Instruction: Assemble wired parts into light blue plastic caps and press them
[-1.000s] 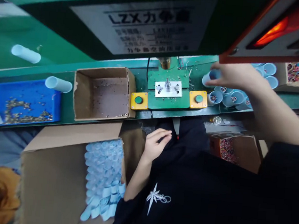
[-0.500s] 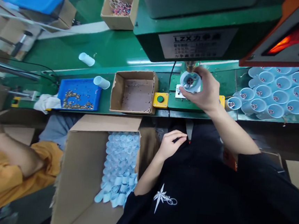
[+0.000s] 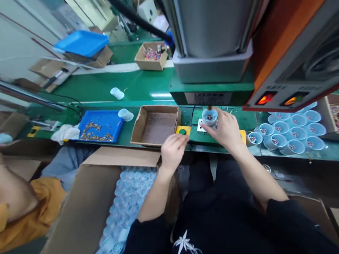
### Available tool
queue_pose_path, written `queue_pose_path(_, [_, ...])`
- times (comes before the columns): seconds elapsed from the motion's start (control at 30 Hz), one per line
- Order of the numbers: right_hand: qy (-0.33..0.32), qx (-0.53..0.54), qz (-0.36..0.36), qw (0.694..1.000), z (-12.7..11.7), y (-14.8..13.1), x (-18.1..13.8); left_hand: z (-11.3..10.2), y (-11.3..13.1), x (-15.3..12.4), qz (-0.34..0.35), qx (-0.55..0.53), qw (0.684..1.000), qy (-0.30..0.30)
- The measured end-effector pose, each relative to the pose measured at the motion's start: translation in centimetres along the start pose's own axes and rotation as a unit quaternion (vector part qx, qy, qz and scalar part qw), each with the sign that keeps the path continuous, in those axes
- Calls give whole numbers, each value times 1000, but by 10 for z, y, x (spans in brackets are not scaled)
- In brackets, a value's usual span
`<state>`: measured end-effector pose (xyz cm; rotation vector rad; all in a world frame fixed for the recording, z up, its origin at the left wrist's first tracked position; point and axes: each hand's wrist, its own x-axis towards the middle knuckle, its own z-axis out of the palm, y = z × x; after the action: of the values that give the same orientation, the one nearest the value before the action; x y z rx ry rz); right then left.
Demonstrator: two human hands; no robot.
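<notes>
Green worktop is running across from nine to three o'clock, with a press towering at twelve. A light-blue cup is marking the dial's centre, sitting just under the brass-coloured ram and partly covering a pale metal plate. The right hand is grasping this cup, thumb and fingers wrapping its side from four o'clock. The left hand is hovering between seven and eight, fingers curling together just beside a green button; whether they are touching its yellow housing or pinching anything, I cannot tell. More cups are clustering at three o'clock.

To my judgement, good handling is depending on a steady, square cup: the right hand should be gripping without squashing the wall, fingertips lying clear of the ram, and the left should be avoiding the button until alignment is looking true.
</notes>
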<state>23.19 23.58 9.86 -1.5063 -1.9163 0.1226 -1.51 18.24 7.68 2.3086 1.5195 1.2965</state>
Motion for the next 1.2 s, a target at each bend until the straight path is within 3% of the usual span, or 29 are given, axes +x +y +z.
queue_pose_path(0.07, [28,-15,-39,999,-17,12,-22,-6,-16,16,14,85,996,-8])
queue_pose_path(0.17, [137,-36,-65,988,-33,37,-66,-6,-29,21,55,140,988,-43])
queue_pose_path(0.27, [156,-50,-78,983,-32,56,-94,0,-30,18,103,165,979,-60])
queue_pose_path(0.4, [181,-47,-87,979,-24,59,-99,4,-25,23,142,171,973,-62])
queue_pose_path(0.53, [208,-89,-41,973,-16,58,-95,4,-27,29,156,174,970,-61])
queue_pose_path(0.67, [238,-92,-65,965,-5,68,-98,-4,-16,45,108,155,979,-80])
queue_pose_path(0.83, [204,-69,-41,976,8,82,-104,-16,22,103,29,-21,991,-126])
queue_pose_path(1.0, [218,-61,-49,973,10,83,-105,-13,39,159,-85,-184,957,-210])
queue_pose_path(1.2, [219,-56,-43,973,14,86,-105,-9,36,169,-129,-179,931,-289])
